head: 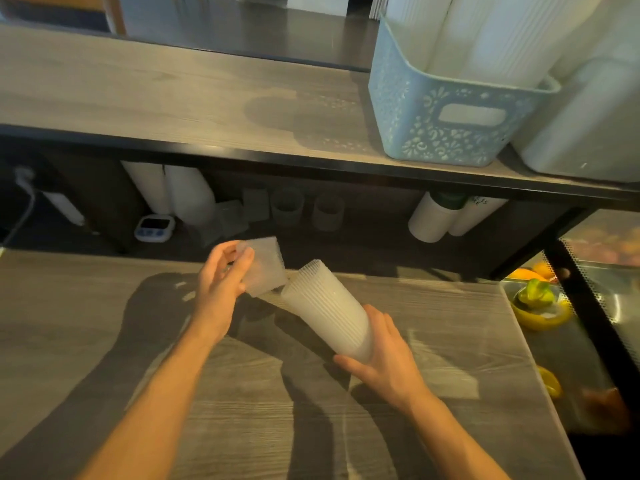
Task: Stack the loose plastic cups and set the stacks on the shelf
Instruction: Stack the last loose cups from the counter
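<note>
From the head view: left hand [221, 282] curled round a short stack of clear cups [265, 268], just beside the rim of a longer tilted cup stack [325, 313]. Right hand [384, 355] wrapped round that stack's base, above the wooden counter [104, 306]. Shelf [156, 91] above, bearing a blue basket [443, 116].

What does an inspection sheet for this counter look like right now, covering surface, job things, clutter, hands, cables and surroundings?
Surface: grey wood-grain counter, strong shadows.
Job's things: tall stack of clear cups, tilted; short stack of cups close to its open end, not nested.
Clutter: timer and small containers under the shelf.
Hands: left hand holds the short stack; right hand grips the tall stack's base.
Cables: white cable at far left.
Surroundings: shelf with blue basket of white cup sleeves; fruit in the case at right.
</note>
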{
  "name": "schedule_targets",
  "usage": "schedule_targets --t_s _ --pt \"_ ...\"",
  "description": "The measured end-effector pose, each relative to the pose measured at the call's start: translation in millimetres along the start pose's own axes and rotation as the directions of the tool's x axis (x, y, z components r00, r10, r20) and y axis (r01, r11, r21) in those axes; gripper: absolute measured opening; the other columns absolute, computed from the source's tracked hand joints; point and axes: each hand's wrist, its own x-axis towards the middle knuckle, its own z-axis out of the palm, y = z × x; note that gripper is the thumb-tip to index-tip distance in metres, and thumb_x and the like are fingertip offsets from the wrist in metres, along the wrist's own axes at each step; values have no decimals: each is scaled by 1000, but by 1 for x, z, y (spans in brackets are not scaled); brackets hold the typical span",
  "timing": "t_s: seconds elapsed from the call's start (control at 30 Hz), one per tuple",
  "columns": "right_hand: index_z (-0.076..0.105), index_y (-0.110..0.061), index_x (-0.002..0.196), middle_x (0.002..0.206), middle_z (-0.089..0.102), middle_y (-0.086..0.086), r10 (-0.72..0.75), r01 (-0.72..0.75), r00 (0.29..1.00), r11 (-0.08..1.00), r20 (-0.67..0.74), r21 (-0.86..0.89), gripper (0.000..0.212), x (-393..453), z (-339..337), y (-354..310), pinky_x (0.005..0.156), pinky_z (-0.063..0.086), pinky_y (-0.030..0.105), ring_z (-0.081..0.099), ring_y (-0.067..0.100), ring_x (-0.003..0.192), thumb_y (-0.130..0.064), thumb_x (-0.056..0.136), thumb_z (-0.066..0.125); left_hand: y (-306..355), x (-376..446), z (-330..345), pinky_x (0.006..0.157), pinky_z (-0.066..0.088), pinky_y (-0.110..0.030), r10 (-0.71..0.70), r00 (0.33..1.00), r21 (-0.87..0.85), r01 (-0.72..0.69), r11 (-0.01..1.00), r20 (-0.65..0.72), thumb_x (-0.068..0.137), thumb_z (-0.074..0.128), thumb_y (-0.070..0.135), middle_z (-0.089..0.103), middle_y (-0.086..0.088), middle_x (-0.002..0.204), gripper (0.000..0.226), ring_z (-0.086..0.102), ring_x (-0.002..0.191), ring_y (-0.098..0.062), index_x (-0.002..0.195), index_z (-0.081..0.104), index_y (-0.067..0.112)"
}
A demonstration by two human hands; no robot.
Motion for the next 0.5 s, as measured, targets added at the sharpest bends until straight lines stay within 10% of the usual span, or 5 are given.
schedule_targets --t_s 0.5 --pt "22 -34 141 124 39 -14 -19 19 1000 999 8 -29 93 -13 -1 -6 96 45 35 45 10 112 -57 68 75 23 -25 25 87 47 -22 92 975 321 -156 934 204 71 61 64 61 4 119 61 63 104 -11 122 65 30"
